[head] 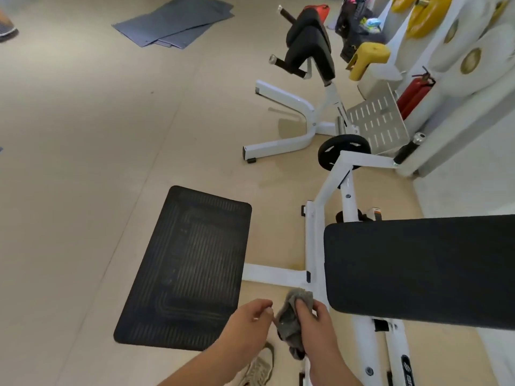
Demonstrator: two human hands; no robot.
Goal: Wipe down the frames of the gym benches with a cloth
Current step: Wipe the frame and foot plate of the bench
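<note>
The gray cloth (pixel 289 321) is bunched up in the right hand (pixel 316 323), fingers curled tight around it, with a loose end hanging below the fist. Its top edge sits right where the white frame (pixel 274 274) of the nearest bench has its crossbar meeting the long rail. Can't tell if it's actually touching the metal. The left hand (pixel 250 321) is just beside the cloth with its fingers curled in and the thumb up by the cloth's edge, but honestly I can't tell if it's pinching the fabric or just close to it.

The bench's black pad (pixel 418 268) is right of the hands, and a ribbed black floor mat (pixel 189 268) lies to the left over the crossbar's end. A black weight plate (pixel 344 151) sits at the far end of the frame. Further back there's a 2nd bench (pixel 306 45) on white legs, a red fire extinguisher (pixel 412 93) and some gray mats (pixel 172 20) on the floor.
</note>
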